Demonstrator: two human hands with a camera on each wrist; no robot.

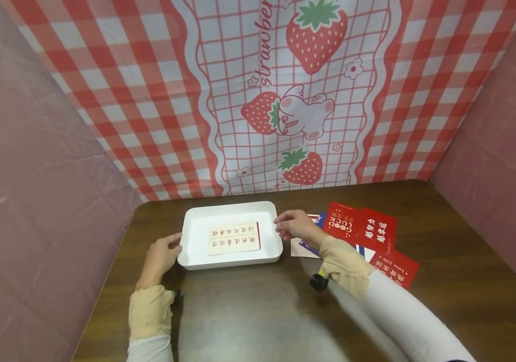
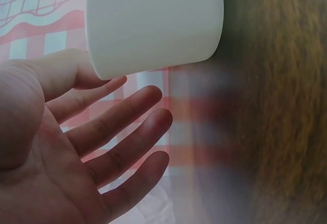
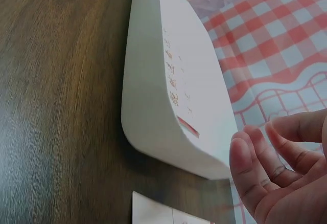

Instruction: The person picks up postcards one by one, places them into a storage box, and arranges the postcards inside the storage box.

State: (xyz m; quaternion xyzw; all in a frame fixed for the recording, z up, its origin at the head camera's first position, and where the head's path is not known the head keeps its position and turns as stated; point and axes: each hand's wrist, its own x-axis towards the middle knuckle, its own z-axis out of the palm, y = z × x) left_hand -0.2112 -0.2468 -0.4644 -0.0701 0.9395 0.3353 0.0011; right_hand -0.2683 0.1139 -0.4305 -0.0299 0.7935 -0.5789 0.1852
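Note:
A white rectangular tray (image 1: 196, 234) stands on the table with a cream card (image 1: 234, 239) lying inside; the card bears red characters and a red strip along its right edge. At the tray's left end is my left hand (image 1: 160, 256). In the left wrist view its thumb meets the tray's rim (image 2: 153, 29), and the other fingers are spread, loosely bent, below it. My right hand (image 1: 301, 226) hovers by the tray's right end. The right wrist view shows its fingers (image 3: 242, 155) loosely bent close to the tray's corner, with nothing visible between them.
Right of the tray lie several overlapping cards, among them a red "Good Luck" card (image 1: 340, 223), another red card (image 1: 377, 230) and a red "Love Life" card (image 1: 396, 266). A checked strawberry cloth (image 1: 303, 115) hangs behind the brown table (image 1: 249, 311); pink cloth (image 1: 36, 176) covers the sides.

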